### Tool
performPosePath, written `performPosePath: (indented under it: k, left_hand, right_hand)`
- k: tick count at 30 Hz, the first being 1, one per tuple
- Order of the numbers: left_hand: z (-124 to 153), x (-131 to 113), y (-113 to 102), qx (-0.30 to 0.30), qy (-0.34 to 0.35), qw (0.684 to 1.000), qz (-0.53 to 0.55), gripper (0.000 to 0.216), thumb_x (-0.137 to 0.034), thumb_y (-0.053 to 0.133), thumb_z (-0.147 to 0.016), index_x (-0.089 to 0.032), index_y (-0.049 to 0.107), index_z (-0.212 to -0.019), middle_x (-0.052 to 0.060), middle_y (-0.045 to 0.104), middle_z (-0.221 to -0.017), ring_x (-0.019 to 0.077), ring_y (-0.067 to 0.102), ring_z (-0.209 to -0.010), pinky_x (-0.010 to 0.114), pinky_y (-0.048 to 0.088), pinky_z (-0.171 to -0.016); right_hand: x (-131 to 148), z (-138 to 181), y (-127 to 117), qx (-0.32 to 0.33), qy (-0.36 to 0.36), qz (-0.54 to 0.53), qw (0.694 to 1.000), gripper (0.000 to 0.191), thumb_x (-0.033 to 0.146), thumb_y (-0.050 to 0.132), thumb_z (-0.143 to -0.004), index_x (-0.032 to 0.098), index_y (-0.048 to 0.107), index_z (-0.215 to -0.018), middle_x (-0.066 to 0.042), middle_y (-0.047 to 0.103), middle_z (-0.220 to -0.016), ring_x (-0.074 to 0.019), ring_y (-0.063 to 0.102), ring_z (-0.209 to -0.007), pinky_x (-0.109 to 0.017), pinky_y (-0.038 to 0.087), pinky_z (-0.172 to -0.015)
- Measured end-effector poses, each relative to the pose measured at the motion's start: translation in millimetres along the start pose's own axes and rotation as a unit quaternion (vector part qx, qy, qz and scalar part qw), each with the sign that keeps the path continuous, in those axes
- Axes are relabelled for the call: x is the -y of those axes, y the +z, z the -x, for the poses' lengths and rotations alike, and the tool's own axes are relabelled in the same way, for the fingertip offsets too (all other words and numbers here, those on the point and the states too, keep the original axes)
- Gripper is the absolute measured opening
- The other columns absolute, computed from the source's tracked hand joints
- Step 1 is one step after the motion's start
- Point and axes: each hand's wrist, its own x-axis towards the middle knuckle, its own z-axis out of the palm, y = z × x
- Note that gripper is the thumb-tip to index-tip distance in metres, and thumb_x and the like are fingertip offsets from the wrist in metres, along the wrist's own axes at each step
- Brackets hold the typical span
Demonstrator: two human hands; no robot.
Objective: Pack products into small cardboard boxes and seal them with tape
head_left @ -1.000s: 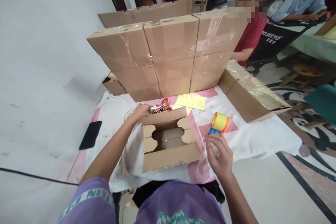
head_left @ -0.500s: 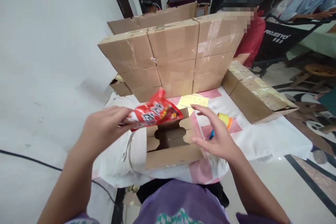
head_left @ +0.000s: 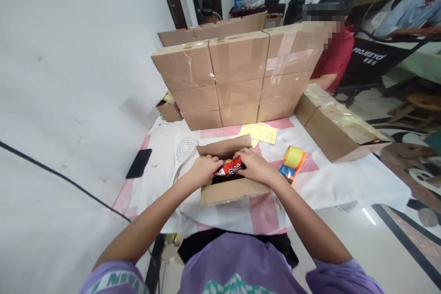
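Observation:
A red snack packet (head_left: 228, 167) with white lettering is down in the opening of a small cardboard box (head_left: 234, 191), whose long flaps stand up at front and back. My left hand (head_left: 204, 168) grips the packet's left end, fingers curled over it. On the other end, my right hand (head_left: 254, 165) has its fingers closed around the packet's edge. Parts of both hands' fingertips are hidden inside the box. Right of the box lie a yellow tape roll (head_left: 293, 156) and an orange-and-blue packet (head_left: 288, 172).
Stacked cartons (head_left: 237, 78) form a wall at the table's back. A long carton (head_left: 339, 124) lies at the right. Yellow paper (head_left: 260, 132), a white mesh item (head_left: 185, 149) and a black phone (head_left: 139, 163) rest on the cloth. A person in red (head_left: 339, 62) sits beyond.
My left hand has carried the red snack packet down and right into the box. My right hand, open before, has moved inward and closed on the packet's other end.

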Motion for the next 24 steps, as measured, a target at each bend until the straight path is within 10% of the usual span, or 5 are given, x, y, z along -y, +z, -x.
performPosePath:
  k: [13,16,24]
  left_hand:
    - [-15,-3,11,-0.003,0.032,0.999,0.013,0.047,-0.03,0.068,-0.079,-0.024,0.063,-0.125,0.01,0.073,-0.119,0.0296,0.068,-0.104,0.04,0.047,-0.087]
    - [-5,-2,11,-0.017,0.026,0.999,0.008,0.065,-0.028,0.066,-0.079,-0.027,0.049,-0.142,0.009,0.062,-0.139,0.0285,0.06,-0.122,0.04,0.043,-0.096]
    - [1,-6,33,0.02,-0.013,0.998,-0.051,0.041,-0.027,0.07,-0.073,-0.02,0.067,-0.114,0.016,0.072,-0.109,0.0304,0.067,-0.1,0.043,0.041,-0.09]
  right_hand:
    - [-23,21,18,-0.211,0.026,-0.094,0.973,0.044,0.018,0.059,-0.081,0.019,0.056,-0.125,-0.013,0.059,-0.124,-0.0292,0.052,-0.125,-0.051,0.041,-0.109]
    - [-29,22,26,-0.202,0.031,-0.113,0.972,0.06,0.01,0.054,-0.074,0.018,0.051,-0.133,-0.014,0.055,-0.133,-0.0272,0.051,-0.127,-0.048,0.041,-0.111]
    - [7,19,4,-0.038,0.13,0.128,0.983,0.051,0.036,0.067,-0.081,0.026,0.064,-0.132,-0.014,0.035,-0.155,-0.0452,0.026,-0.142,-0.061,0.031,-0.11]
